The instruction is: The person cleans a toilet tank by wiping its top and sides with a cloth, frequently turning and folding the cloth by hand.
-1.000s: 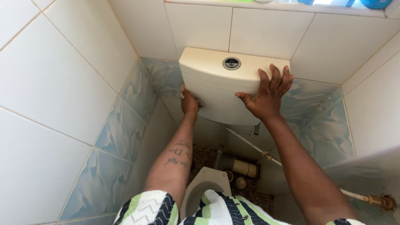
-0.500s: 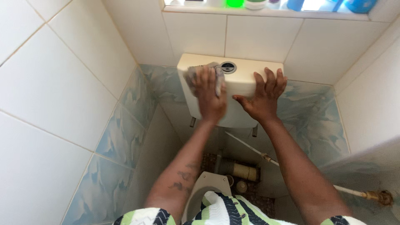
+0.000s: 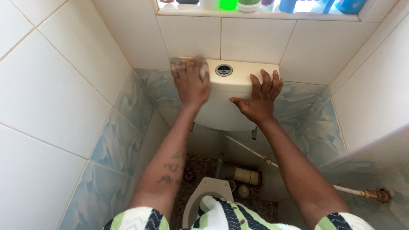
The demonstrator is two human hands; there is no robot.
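Note:
A cream toilet cistern (image 3: 232, 91) hangs on the tiled back wall, with a round chrome flush button (image 3: 223, 70) on its lid. My left hand (image 3: 191, 81) presses a pale cloth (image 3: 200, 64) flat onto the lid's left end, at the back corner. My right hand (image 3: 259, 97) lies flat with fingers spread on the cistern's right front edge and holds nothing.
A window ledge (image 3: 255, 12) above carries several bottles and jars. Below the cistern run a thin white water pipe (image 3: 245, 149) with a brass valve (image 3: 375, 194), a waste pipe (image 3: 240, 174) and the toilet bowl's rim (image 3: 208, 191). Tiled walls close in on both sides.
My left hand came up from under the cistern's left side onto the lid with the cloth and has slid left to the back corner. The right hand stays on the right edge.

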